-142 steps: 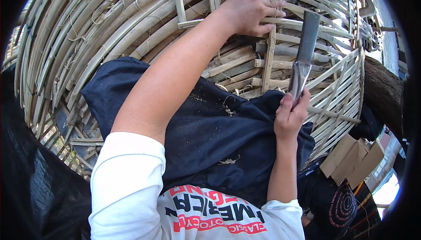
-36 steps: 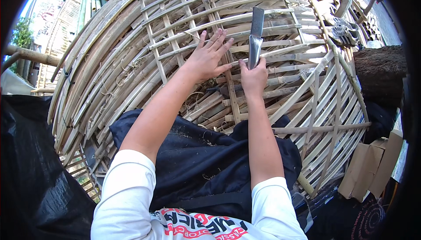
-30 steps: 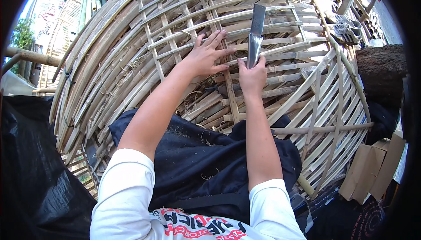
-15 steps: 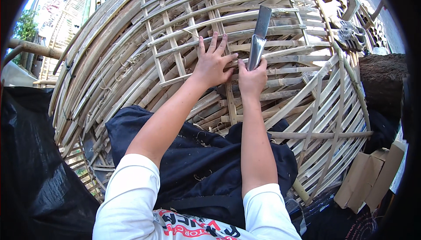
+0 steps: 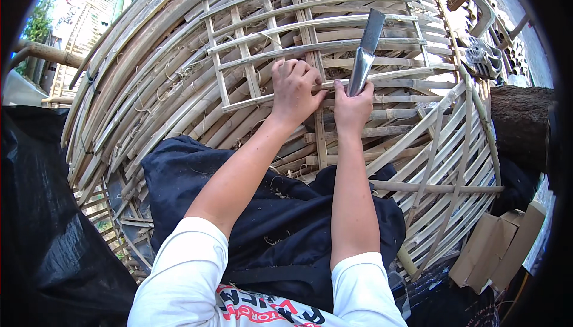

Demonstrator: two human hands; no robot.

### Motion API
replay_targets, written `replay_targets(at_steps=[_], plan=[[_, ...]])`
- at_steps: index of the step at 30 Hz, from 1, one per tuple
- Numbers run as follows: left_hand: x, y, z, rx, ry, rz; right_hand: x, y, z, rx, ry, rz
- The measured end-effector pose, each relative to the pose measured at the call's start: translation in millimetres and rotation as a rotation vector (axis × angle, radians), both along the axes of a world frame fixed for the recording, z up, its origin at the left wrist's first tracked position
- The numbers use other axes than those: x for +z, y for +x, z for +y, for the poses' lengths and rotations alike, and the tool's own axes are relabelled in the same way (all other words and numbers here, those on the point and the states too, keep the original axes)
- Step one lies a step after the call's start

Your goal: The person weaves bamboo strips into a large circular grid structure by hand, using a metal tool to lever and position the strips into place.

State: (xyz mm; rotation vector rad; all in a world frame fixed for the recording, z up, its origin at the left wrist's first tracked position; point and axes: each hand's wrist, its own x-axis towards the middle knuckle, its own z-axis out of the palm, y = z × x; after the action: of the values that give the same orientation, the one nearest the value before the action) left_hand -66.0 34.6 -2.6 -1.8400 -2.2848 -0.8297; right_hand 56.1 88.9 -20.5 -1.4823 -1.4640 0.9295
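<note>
A lattice of split bamboo strips (image 5: 261, 52) lies in front of me over a heap of more strips. My left hand (image 5: 296, 90) is closed, its fingers curled over the lattice's near edge strip where an upright strip crosses it. Just right of it, my right hand (image 5: 353, 109) grips a broad-bladed metal knife (image 5: 366, 52) by its shiny handle, blade pointing up and away. The right thumb rests close to the same bamboo strip. Part of the knife's handle is hidden inside the fist.
Dark cloth (image 5: 268, 219) covers my lap. A woven bamboo panel (image 5: 444, 177) stands at the right, with a thick log (image 5: 520, 125) beyond it. An open cardboard box (image 5: 495, 246) sits at the lower right, and black plastic sheeting (image 5: 54, 207) hangs at the left.
My left hand's fingers have gone from spread flat to curled over the bamboo strip. The lattice, both hands and the knife appear slightly further right and lower in view.
</note>
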Motion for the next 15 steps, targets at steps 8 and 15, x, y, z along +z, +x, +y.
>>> replay_targets(at_steps=[8,15], plan=[[-13,7,-6,0.034,0.098,-0.069,1,-1,-1,0.004,0.008,0.006],[-22,19,-13,0.096,0.198,-0.043,-2,0,2,0.007,-0.007,-0.013]])
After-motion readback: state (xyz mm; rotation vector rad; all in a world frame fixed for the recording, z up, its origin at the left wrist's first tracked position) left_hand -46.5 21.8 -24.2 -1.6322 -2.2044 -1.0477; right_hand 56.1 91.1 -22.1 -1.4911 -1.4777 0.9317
